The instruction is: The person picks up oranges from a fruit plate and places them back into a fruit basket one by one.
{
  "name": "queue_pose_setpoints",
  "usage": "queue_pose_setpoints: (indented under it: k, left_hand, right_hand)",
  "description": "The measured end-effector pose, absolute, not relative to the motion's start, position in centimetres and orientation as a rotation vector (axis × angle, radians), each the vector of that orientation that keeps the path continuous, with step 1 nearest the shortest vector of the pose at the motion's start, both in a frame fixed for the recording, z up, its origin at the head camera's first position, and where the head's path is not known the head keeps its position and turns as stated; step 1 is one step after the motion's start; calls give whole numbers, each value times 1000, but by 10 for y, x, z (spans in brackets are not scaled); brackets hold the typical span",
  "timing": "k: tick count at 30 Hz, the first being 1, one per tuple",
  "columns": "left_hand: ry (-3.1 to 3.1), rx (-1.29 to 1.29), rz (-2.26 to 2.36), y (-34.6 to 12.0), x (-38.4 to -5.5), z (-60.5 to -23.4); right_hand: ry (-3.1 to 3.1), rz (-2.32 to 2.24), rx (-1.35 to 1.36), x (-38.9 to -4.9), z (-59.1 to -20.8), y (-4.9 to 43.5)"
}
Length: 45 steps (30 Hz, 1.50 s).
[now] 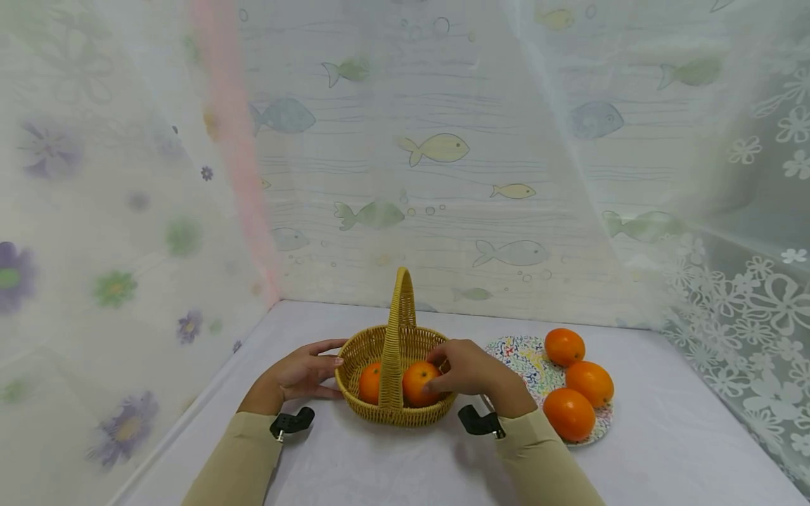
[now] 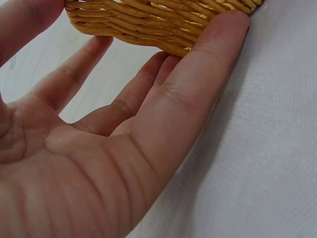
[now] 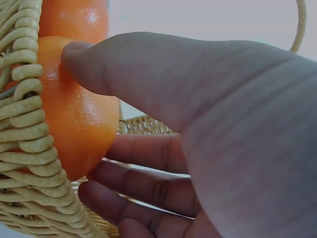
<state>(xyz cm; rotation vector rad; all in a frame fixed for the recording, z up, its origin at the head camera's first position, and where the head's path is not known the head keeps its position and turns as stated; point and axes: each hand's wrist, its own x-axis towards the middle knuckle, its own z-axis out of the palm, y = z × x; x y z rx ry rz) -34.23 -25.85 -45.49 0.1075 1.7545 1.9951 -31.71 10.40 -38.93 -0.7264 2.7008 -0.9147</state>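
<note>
A woven wicker basket (image 1: 395, 418) with a tall arched handle stands on the table, with two oranges inside. My left hand (image 1: 305, 374) is at the basket's left side, its spread, fairly straight fingers (image 2: 171, 99) touching the woven wall (image 2: 143, 22). My right hand (image 1: 471, 369) reaches over the right rim and holds the right-hand orange (image 1: 420, 384). In the right wrist view its thumb (image 3: 94, 64) lies on that orange (image 3: 81, 119), with the other fingers curled at its far side. The other orange (image 1: 370, 383) is partly hidden behind the handle.
To the right, a round plate (image 1: 515, 358) with a colourful speckled pattern bears three oranges (image 1: 569, 414), partly behind my right forearm. White cloth (image 1: 380, 471) covers the table. Patterned curtains (image 1: 380, 176) hang behind and at both sides.
</note>
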Motion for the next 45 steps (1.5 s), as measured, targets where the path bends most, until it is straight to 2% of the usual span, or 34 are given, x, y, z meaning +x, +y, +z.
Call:
queue_pose_setpoints:
  k: [13,19,25,45]
  left_hand:
    - [1770,96,1991,-258,-341,-454]
    - [1753,130,1974,-259,-343,-455]
    - [1777,104,1978,-264,-343,-455]
    - [1796,98,1986,-257,-341,-457]
  right_hand:
    - [2750,-908,-779,-320,-383,110]
    - [2774,-979,-716,-320,-375,120]
    - [2783,-975,-792,-321,-370,121]
    - [3027,-925,-656,-329,-358,166]
